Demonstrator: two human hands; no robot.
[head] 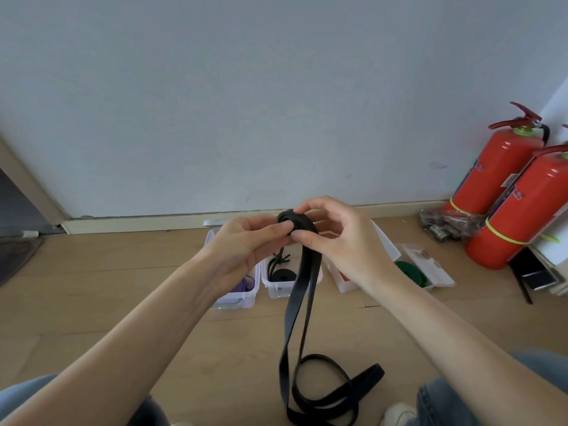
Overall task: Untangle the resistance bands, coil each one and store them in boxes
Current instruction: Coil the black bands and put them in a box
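Black resistance band (302,290) approx. half coiled: left hand (246,244) and right hand (341,241) pinch the roll at centre frame; tail trails lower centre. Clear boxes (278,287) behind already hold coils.

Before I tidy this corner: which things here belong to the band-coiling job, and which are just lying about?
Job: black band, held by left hand and right hand; clear boxes; green band.
Lying about: fire extinguishers; bag of metal parts.

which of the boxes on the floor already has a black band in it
The middle box, just left of the hanging black band the hands are coiling. It holds a black coil; the box to its left holds purple, and the far-right one holds green.
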